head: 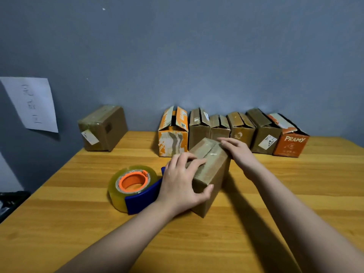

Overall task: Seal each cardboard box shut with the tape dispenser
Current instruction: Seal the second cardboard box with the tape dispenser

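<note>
Brown cardboard under my fingers: my left hand (182, 179) curls over the near end of the small taped box (209, 174), thumb on its side, while my right hand (237, 152) lies flat-fingered on its far top edge. The box stands mid-table on the yellow wooden table (295, 194), with the blue-and-orange tape dispenser (136, 187) just beside my left hand.

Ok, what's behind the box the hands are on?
Behind the held box a row of six boxes stands along the wall with flaps open. The held box and the right hand cover the lower fronts of the middle ones, so the table there is hidden.
</note>
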